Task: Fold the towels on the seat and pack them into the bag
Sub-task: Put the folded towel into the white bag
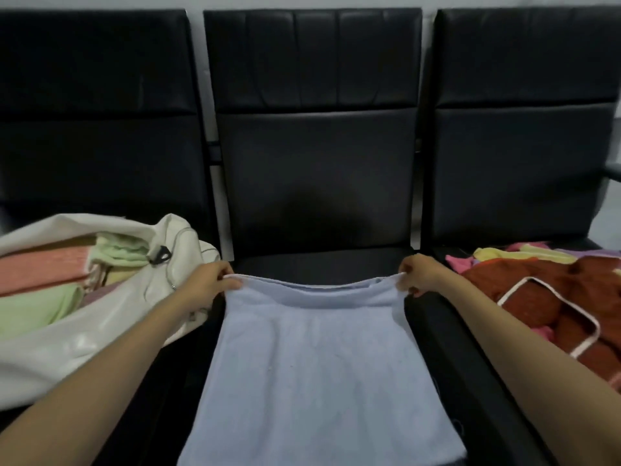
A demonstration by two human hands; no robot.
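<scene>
A pale blue towel lies spread over the middle black seat, doubled over at its far edge. My left hand pinches the towel's far left corner. My right hand pinches its far right corner, and both corners are lifted a little off the seat. On the left seat a cream white bag lies open, with folded pink, green and yellow towels inside it.
On the right seat sits a loose pile of towels: a dark red one with white trim on top, with pink, yellow and lilac ones behind. Black chair backs stand upright behind all three seats. A dark armrest juts in at far right.
</scene>
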